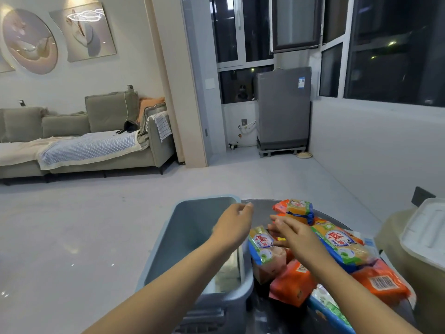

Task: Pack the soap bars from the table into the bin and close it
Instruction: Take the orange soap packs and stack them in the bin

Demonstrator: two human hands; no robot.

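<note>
Far left, a grey-green sofa (96, 131) sits against the wall with a pale blanket (89, 148) draped over its seat, well away from the action. Moving in, the blue-grey bin (192, 239) stands open right beside the counter (262, 206), its rim touching the counter's edge; something pale lies at its bottom, too unclear to name. Over the bin's right rim comes the left hand (232, 225), fingers loosely curled and drawn together at the tips, holding nothing that can be made out, and hovering above the bin's far corner. Just to its right, the right hand (292, 233) reaches out over the soap pile, fingers fairly straight and a little spread, palm down; it rests on or just above the packs, and whether it truly touches them cannot be told. Under and around it, the soap bars (342, 247) lie heaped on the counter in orange, yellow, green and blue wrappers, one pack (262, 247) leaning against the bin's wall, another bundle (297, 209) at the far side of the pile. Far right, a white lid-like container (423, 235) sits atop a beige object, apart from the soap. Behind, a grey appliance (283, 107) stands by dark windows.
</note>
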